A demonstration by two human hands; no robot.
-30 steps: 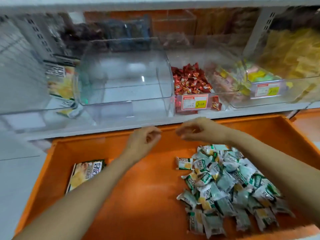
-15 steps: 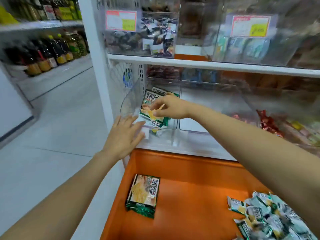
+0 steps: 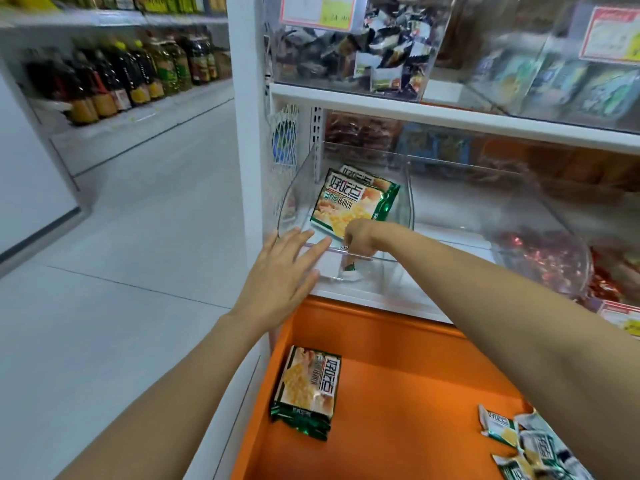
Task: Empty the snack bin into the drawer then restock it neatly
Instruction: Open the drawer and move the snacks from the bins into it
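While the left hand (image 3: 281, 277) spreads flat, right hand (image 3: 363, 237) curls inside snack bin (image 3: 296, 194).

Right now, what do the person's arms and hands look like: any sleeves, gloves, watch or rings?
The left arm and right arm are bare as far as the frame shows, no sleeve edge in view. The left hand and right hand wear no gloves. No watch, bracelet or ring shows on either wrist or hand.
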